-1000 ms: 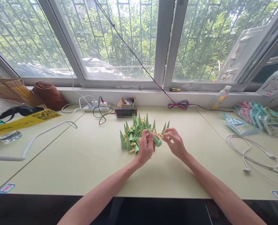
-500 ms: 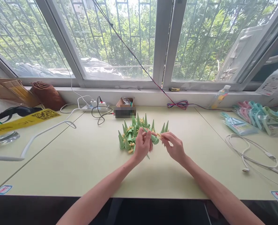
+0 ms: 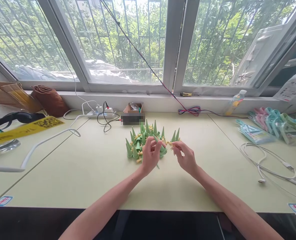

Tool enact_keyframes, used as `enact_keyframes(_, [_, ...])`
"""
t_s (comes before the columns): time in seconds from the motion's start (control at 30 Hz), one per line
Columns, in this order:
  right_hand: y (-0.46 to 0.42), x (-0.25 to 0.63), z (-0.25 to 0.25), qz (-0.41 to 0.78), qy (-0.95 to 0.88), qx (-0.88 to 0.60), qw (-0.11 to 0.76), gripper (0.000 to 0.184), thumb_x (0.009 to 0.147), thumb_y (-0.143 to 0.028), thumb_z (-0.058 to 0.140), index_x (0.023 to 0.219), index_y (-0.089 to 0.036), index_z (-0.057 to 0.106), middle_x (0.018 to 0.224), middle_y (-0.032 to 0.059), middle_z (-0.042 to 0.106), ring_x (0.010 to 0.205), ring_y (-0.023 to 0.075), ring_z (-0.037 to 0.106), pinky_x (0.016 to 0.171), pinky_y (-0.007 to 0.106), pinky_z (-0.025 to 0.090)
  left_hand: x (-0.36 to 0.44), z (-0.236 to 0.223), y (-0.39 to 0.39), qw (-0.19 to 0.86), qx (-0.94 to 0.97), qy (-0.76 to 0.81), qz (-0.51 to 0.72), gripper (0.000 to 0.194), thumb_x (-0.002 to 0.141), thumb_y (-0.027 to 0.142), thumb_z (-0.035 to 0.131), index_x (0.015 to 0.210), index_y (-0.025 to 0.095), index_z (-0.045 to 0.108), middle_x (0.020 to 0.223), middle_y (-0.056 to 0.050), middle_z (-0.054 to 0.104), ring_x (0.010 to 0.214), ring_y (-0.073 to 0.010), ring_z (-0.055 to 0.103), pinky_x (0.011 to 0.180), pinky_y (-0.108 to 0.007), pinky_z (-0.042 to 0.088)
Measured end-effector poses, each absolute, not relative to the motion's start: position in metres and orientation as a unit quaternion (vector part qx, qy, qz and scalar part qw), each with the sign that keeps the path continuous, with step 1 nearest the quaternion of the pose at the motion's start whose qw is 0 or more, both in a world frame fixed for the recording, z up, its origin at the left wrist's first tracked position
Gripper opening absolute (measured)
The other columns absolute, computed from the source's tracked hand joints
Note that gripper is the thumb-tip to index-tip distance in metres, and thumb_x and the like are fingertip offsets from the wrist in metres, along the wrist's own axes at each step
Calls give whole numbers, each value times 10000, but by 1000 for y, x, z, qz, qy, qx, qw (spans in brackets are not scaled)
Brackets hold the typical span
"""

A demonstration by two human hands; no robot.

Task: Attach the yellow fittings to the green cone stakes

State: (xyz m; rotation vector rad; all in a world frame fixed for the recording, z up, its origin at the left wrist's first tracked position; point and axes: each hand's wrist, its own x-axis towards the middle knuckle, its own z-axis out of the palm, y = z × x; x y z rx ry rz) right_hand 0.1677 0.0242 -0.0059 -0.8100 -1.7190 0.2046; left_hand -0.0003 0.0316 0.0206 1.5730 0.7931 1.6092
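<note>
My left hand is closed on a green cone, partly hidden by the fingers, its wide end low and to the right. Just to the right, my right hand pinches a small pale-yellow piece between thumb and fingertips, close to the cone; whether the two touch I cannot tell. Behind and left of my left hand stands a cluster of green cones, mostly points up, with small yellow pieces among them. Two more upright cones stand behind my right fingertips.
At the back are a small open box, a power strip and a bundled cable. To the right lie a white cable, bagged pastel items and a bottle. A yellow tag hangs at left.
My left hand has turned the green cone, so its wide end now points further down and is more hidden. My right hand stays nearly in place with the yellow piece.
</note>
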Motion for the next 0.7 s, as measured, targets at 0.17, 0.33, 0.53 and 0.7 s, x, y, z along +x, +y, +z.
enact_keyframes(0.17, [22, 169, 0, 53, -713, -368, 595, 189, 1010, -212, 410, 1059, -212, 592, 699, -7, 568, 543, 105, 530, 500, 230, 478, 1, 24, 29, 324, 628, 334, 623, 244, 936, 413, 572, 878, 177, 548, 666, -9, 637, 479, -58, 441, 408, -175, 325])
enact_keyframes(0.33, [24, 173, 2, 46, -668, -366, 646, 183, 1007, -228, 430, 987, -215, 612, 674, -11, 521, 534, 110, 514, 472, 230, 444, 0, 23, 31, 331, 623, 331, 627, 299, 937, 423, 563, 782, 181, 484, 631, 8, 629, 406, -30, 311, 373, -173, 225])
enact_keyframes(0.53, [27, 179, 2, 50, -632, -368, 680, 184, 996, -236, 468, 960, -218, 648, 711, 0, 551, 542, 114, 545, 505, 265, 471, 0, 20, 32, 342, 638, 319, 611, 304, 928, 421, 574, 777, 190, 449, 663, 2, 681, 359, -15, 269, 351, -167, 186])
enact_keyframes(0.7, [27, 179, 2, 57, -640, -363, 675, 189, 987, -229, 488, 996, -226, 677, 794, 37, 601, 543, 122, 553, 462, 276, 472, 0, 17, 33, 381, 636, 304, 599, 252, 949, 433, 537, 905, 188, 498, 782, -21, 698, 331, -17, 397, 319, -165, 283])
